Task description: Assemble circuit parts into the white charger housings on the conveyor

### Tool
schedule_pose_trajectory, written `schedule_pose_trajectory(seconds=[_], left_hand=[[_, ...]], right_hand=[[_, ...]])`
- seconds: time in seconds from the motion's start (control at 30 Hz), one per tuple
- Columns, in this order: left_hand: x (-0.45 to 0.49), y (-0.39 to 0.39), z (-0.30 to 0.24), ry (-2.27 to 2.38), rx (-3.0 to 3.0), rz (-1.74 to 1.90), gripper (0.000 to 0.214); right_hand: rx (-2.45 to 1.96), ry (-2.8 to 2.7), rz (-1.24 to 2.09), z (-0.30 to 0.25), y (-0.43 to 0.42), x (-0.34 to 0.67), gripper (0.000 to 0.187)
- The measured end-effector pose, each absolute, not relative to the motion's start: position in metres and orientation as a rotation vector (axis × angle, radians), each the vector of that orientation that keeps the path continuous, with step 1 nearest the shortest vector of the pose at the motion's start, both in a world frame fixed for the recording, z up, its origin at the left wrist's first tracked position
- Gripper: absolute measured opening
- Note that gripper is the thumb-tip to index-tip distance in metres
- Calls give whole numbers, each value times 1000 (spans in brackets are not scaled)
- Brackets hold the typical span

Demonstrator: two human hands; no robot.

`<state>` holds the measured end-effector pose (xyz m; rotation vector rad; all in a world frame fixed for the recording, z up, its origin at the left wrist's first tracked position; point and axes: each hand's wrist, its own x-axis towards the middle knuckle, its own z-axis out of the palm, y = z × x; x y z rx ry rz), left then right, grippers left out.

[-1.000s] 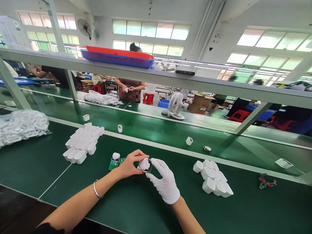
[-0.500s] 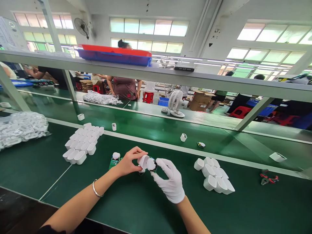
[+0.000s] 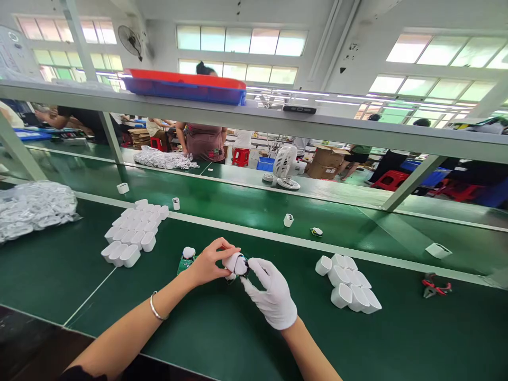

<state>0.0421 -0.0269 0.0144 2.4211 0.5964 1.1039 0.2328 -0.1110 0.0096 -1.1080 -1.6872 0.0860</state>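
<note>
My bare left hand (image 3: pixel 209 264), a bracelet at its wrist, pinches a white plastic housing (image 3: pixel 229 261). My right hand (image 3: pixel 273 293), in a white glove, is closed on a small circuit board assembly (image 3: pixel 241 266) with a white rounded part, at the housing's open end. The two pieces meet, and the assembly seems partly inside; the fingers cover some of it. Green circuit boards (image 3: pixel 186 264) with white tops lie on the table beside and under my left hand. To the right stands a group of white housings (image 3: pixel 351 283); a larger group (image 3: pixel 135 230) is on the left.
Red-handled pliers (image 3: pixel 435 286) lie at the right. A plastic bag of white parts (image 3: pixel 35 211) rests at far left. Beyond the pale strip, a green belt (image 3: pixel 238 203) carries scattered housings and a board (image 3: pixel 316 232). A shelf (image 3: pixel 270 119) spans overhead; a white fan (image 3: pixel 284 164) stands behind.
My right hand has moved slightly left, bringing the circuit board assembly against the housing's opening. The pieces on the belt have shifted left. My left hand has barely moved.
</note>
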Motion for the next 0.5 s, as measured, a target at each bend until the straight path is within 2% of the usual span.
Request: schedule_pose_trajectory(seconds=[0.1,0.2,0.27,0.4,0.5], left_hand=[[42,-27,13,574,2443,1110,62],[43,-27,13,586,2455,1079,59],[43,-29,15,611,2424,1066,56],[47,-36,21,584,2328,1035,48],[52,-42,24,519,2309,977,47]], right_hand=[[-1082,-1805,-74,10,-110,233,42],[-1088,-1799,-26,13,-111,231,40],[-1092,-1708,223,18,-112,229,41],[-980,-1352,1065,29,-113,224,59],[-916,-1272,1398,36,-113,221,43]])
